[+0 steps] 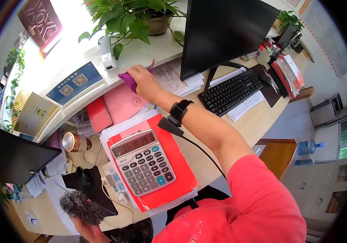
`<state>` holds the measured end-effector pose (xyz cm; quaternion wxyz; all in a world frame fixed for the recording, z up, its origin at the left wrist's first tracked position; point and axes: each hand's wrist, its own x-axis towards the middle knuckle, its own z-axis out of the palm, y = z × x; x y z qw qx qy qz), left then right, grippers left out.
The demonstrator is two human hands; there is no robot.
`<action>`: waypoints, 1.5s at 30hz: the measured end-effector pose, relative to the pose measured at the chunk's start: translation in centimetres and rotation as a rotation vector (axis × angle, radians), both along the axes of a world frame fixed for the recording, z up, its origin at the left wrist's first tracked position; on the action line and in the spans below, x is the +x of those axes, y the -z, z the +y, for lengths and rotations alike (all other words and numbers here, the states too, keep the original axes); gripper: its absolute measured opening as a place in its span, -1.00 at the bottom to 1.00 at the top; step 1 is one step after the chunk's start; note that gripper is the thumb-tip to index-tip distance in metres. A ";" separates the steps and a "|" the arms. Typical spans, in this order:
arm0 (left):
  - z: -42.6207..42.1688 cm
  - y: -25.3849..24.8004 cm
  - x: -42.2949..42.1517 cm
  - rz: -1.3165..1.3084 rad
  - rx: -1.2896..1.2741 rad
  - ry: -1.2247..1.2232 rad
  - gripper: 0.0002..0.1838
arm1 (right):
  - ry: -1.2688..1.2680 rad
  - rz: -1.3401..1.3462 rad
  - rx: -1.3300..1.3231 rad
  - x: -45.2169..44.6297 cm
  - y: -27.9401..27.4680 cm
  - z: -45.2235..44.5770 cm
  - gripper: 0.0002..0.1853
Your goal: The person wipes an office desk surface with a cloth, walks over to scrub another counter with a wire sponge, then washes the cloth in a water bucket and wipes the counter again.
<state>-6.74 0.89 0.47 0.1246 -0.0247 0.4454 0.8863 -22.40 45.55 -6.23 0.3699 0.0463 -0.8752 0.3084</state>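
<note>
My right hand (144, 83) is closed around a bunched purple cloth (129, 82) at the front edge of the raised white ledge (153, 50). The cloth touches the ledge's edge, and one end sticks up past my fingers. Low on the left, my left hand (87, 231) grips a dark grey, fuzzy duster (82, 207); my fingers are partly hidden by it. On my right wrist is a black watch (178, 112). Below that arm, a silver calculator (145, 163) lies on a red folder (183, 178) atop stacked papers.
A potted plant (157, 25), a white device (108, 54) and a blue QR-code sign (75, 84) stand on the ledge. A monitor (226, 32) and keyboard (231, 92) are right; another monitor (21, 158), a jar (72, 141) and a power strip (114, 178) are left. A black cable (203, 152) runs below my arm.
</note>
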 end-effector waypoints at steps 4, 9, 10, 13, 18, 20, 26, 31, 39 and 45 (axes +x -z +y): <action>0.3 -1.0 0.3 0.024 -0.014 -0.033 -0.51 | 0.212 0.028 -0.539 0.5 -1.7 -0.8 -0.68; 0.3 -1.5 0.7 0.029 -0.015 -0.063 -0.50 | 0.349 0.154 -0.294 0.1 -3.9 2.3 -0.71; 0.4 -1.5 0.7 0.029 -0.014 -0.059 -0.50 | 0.399 0.209 -0.218 -0.5 -3.1 3.3 -0.71; 0.0 -1.6 1.0 0.024 -0.016 -0.066 -0.50 | 0.652 -0.059 0.136 -2.0 0.0 5.0 -0.68; -1.3 -0.3 1.2 0.036 -0.020 -0.071 -0.50 | 0.403 -0.220 0.312 -3.2 -0.2 2.0 -0.66; -0.9 -0.2 1.1 0.014 0.003 -0.104 -0.49 | 0.171 -0.134 0.259 -3.0 0.2 0.0 -0.67; -1.2 -0.1 0.8 0.039 -0.027 -0.125 -0.47 | 0.294 -0.339 0.429 -4.6 -1.7 2.0 -0.73; -1.5 0.0 1.1 0.005 -0.043 -0.158 -0.45 | 0.407 -0.391 0.472 -10.1 -1.3 5.0 -0.70; -0.9 -1.0 1.3 -0.047 -0.026 -0.200 -0.46 | 0.377 -0.701 0.224 -13.3 -1.9 5.7 -0.65; -2.2 0.5 1.4 -0.011 -0.009 -0.225 -0.50 | 0.428 -0.207 0.566 -5.5 -0.9 3.0 -0.72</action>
